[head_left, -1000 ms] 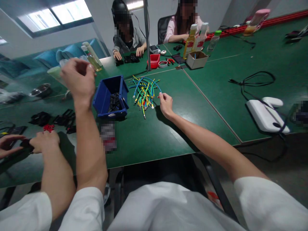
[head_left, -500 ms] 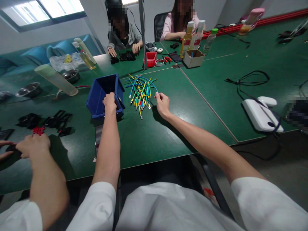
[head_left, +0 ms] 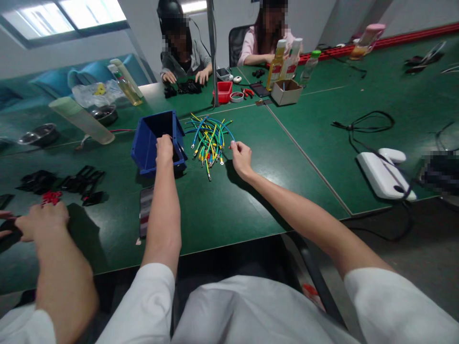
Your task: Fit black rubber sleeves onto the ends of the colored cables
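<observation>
A pile of short yellow, green and blue wires point(head_left: 211, 141) with metal end lugs lies on the green table point(head_left: 229, 205). On the pile's right side, my right hand point(head_left: 241, 155) pinches the end of a blue wire point(head_left: 228, 130), whose other part curves back over the heap. To the left of the wires stands a blue plastic bin point(head_left: 142, 150). My left hand point(head_left: 165, 147) reaches in at its open front with the fingers curled; what they grip is hidden behind the hand. A phone point(head_left: 145, 212) lies beside my left forearm.
At far left a co-worker's hand point(head_left: 48, 217) is near black plastic parts point(head_left: 81, 181). Across the table sit two people, near a metal pole point(head_left: 212, 52), a red tray point(head_left: 224, 91), a small carton point(head_left: 287, 93) and bottles point(head_left: 276, 67). A white device point(head_left: 385, 177) with cables is at right.
The view has shifted slightly. My hands keep nearly the same places at the bin and the blue wire. The co-worker's hand at far left has moved a little to the left.
</observation>
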The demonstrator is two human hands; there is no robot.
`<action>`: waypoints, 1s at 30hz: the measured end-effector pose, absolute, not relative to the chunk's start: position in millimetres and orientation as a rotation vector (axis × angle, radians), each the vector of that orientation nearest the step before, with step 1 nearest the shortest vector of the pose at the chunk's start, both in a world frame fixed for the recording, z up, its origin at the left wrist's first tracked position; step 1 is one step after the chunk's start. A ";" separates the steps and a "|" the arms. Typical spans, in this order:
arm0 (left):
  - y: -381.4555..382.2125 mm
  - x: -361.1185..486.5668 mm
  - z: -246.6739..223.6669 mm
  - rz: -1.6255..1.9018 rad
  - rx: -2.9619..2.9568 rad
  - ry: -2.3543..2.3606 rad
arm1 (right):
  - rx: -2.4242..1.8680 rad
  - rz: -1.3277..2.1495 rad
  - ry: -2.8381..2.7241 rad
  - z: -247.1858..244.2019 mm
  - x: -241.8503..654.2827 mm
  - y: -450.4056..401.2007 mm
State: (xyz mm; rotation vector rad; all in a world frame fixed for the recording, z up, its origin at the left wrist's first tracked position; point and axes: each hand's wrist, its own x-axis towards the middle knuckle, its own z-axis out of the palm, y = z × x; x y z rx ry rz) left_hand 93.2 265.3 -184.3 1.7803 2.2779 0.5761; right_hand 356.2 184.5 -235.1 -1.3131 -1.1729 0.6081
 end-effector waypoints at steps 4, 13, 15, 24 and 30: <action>263.8 86.5 -188.2 0.605 1.825 2.316 | -1.307 0.602 -1.173 -236.0 356.1 185.4; 254.8 88.2 -181.7 0.437 1.931 2.320 | -1.299 0.596 -1.172 -237.3 356.9 185.7; 252.6 88.1 -180.0 0.424 1.950 2.319 | -1.304 0.597 -1.172 -237.7 356.9 185.8; 245.0 89.2 -173.4 0.566 1.946 2.427 | -1.291 0.633 -1.148 -236.7 358.4 185.6; 229.9 88.9 -173.0 0.839 1.904 2.433 | -1.262 0.651 -1.123 -234.5 360.4 184.6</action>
